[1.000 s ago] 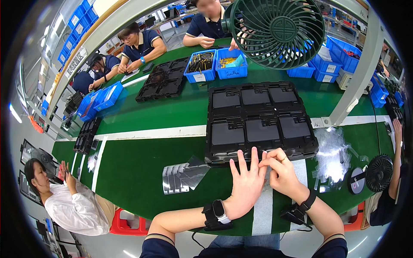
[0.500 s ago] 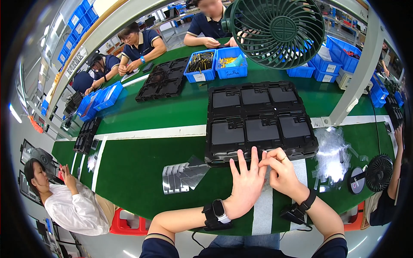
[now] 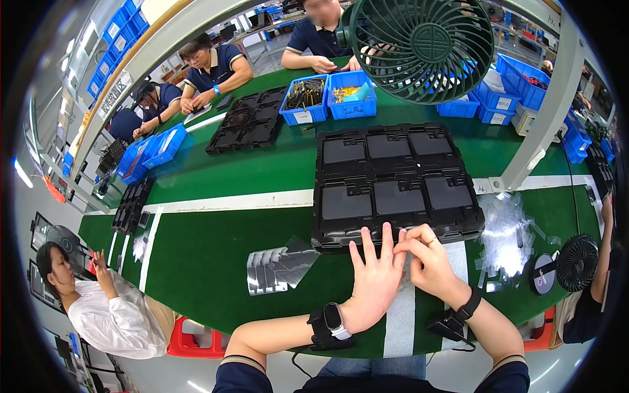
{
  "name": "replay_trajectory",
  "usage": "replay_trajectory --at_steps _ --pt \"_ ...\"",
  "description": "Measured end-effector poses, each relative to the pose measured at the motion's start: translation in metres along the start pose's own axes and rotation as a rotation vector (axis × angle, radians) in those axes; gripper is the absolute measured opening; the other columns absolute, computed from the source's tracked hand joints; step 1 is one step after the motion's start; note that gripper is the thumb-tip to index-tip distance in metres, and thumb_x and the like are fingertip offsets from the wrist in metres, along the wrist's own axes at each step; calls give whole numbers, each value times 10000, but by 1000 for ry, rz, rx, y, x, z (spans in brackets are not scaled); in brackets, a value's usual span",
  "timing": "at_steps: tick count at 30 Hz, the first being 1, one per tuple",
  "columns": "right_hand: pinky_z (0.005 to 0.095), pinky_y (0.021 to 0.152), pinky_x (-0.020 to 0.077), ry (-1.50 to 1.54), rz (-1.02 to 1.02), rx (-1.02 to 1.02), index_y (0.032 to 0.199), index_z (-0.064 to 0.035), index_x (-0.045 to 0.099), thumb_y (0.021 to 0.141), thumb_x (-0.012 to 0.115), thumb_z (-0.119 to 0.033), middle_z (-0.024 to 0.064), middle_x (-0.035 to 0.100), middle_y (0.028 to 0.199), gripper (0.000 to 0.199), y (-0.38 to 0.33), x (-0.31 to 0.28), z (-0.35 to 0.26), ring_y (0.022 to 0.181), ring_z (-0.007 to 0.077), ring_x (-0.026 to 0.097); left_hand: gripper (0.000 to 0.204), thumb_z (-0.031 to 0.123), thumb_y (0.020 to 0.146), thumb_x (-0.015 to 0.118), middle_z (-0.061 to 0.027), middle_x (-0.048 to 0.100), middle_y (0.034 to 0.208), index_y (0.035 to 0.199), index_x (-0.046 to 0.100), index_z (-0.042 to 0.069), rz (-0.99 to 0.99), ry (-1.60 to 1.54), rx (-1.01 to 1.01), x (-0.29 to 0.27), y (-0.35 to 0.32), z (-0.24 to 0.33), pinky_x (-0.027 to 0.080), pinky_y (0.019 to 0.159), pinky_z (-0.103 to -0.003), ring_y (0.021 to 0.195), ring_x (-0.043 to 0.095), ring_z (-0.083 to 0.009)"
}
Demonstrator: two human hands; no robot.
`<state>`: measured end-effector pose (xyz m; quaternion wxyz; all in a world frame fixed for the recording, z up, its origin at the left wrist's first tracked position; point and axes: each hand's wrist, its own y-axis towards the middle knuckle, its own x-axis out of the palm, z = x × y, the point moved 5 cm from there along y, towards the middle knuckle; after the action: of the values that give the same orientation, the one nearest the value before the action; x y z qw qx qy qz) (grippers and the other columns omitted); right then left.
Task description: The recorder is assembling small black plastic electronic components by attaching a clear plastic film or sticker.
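My left hand (image 3: 375, 281) lies back up at the near edge of a black molded tray (image 3: 400, 168), its fingers spread. Beside it, my right hand (image 3: 434, 265) has thumb and fingers pinched together against the left hand's inner fingers; what is between them, if anything, is hidden. The tray has six compartments, each with a flat dark panel such as this front-middle panel (image 3: 398, 198). Left of my hands, thin clear film sheets (image 3: 278, 265) lie on the green mat. Dark bands circle both my wrists.
Scattered clear film pieces (image 3: 506, 236) and a small black fan (image 3: 576, 263) are to the right. A large green fan (image 3: 429, 49) hangs above the far side. Blue bins (image 3: 304, 116) and another black tray (image 3: 249, 118) stand farther back. Co-workers sit around the table.
My hands hold almost the same pose. At the left, the person in white has shifted a raised hand slightly.
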<state>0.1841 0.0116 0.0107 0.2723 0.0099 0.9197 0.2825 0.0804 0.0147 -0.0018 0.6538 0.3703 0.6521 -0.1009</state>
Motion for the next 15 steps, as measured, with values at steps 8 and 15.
replay_trajectory --at_steps 8,15 --pt "316 693 473 -5 12 -14 885 -26 600 600 430 199 112 476 916 401 1 0 -1 793 233 557 717 366 711 684 -188 341 1371 1313 420 78 1 14 -4 2 -1 0 355 911 -607 1202 352 -473" --pt "314 698 474 7 6 2 883 -25 601 601 428 199 113 477 918 399 0 0 0 796 235 561 729 375 705 686 -185 338 1373 1317 416 84 -6 16 -2 1 0 0 357 910 -604 1203 352 -468"
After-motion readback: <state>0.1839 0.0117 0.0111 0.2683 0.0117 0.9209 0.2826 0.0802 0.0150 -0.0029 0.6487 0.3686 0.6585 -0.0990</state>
